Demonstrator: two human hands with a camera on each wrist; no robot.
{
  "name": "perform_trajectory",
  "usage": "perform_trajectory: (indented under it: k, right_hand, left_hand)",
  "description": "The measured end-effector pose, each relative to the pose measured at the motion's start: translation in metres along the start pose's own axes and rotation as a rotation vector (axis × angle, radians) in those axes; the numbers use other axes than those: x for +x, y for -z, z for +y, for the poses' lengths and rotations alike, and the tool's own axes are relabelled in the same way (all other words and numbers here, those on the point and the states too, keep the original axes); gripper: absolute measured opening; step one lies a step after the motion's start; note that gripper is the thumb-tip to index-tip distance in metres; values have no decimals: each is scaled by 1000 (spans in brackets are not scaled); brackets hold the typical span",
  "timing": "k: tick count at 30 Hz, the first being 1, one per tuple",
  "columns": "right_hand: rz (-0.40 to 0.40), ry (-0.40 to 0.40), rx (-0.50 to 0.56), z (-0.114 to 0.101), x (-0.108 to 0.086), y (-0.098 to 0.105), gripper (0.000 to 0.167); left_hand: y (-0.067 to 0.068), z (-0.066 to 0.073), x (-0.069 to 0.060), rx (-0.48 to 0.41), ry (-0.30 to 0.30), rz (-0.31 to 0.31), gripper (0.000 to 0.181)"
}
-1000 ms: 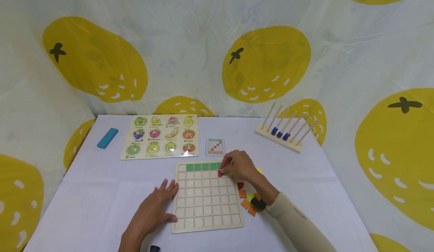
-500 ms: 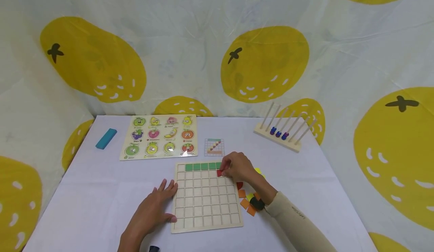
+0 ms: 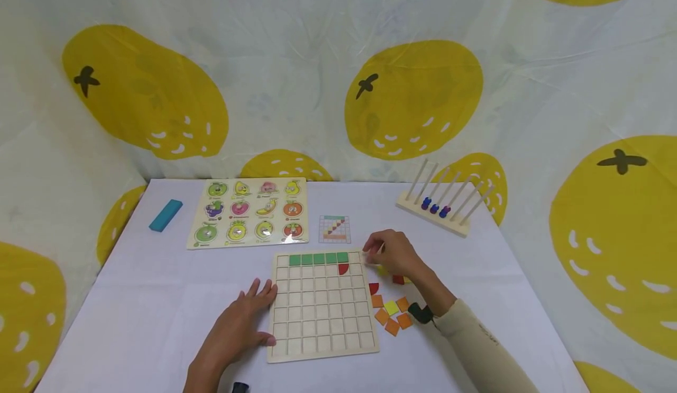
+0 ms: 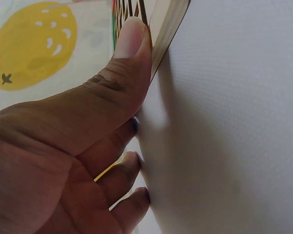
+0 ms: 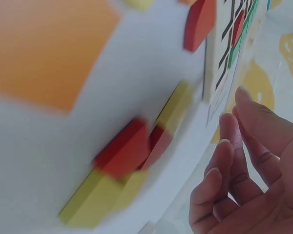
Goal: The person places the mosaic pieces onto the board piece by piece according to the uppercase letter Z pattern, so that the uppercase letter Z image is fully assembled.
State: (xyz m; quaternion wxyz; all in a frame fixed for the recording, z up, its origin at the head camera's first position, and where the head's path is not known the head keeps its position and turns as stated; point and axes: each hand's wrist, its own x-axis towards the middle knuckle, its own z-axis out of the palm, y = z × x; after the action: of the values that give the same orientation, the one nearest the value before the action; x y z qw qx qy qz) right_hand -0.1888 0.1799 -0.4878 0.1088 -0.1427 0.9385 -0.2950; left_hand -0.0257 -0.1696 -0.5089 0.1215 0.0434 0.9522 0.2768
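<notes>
A wooden grid board point(image 3: 317, 308) lies flat, with a row of green squares point(image 3: 319, 259) along its top row. One red quarter-round piece point(image 3: 344, 269) sits in the second row, under the rightmost green square. My left hand point(image 3: 235, 328) rests at the board's left edge; in the left wrist view the thumb point(image 4: 129, 41) lies on the rim. My right hand point(image 3: 390, 252) hovers by the upper right corner, its fingers loosely bent and holding nothing in the right wrist view point(image 5: 249, 170). Below it are red pieces point(image 5: 124, 151) and yellow pieces point(image 5: 90, 197).
Orange squares point(image 3: 392, 326) and a yellow one point(image 3: 391, 307) lie right of the board. Behind it are a pattern card point(image 3: 334, 229) and a fruit puzzle point(image 3: 248, 213). A teal block point(image 3: 166, 215) lies far left; a peg rack with beads point(image 3: 433, 214) stands back right.
My right hand has let go of the red piece, which stays in the second row, and has moved right, off the board. The left hand has stayed put.
</notes>
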Motion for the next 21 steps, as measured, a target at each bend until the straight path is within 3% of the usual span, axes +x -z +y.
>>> perform_trajectory:
  k: [9,21]
  right_hand:
    - [-44,-50,-13,23,-10,11,16]
    - [-108,-95,-46,31,-16,8,22]
  left_hand:
    - [0,0,1,-7,-8,3,111]
    - [2,-1,0,-15,-16,0,110]
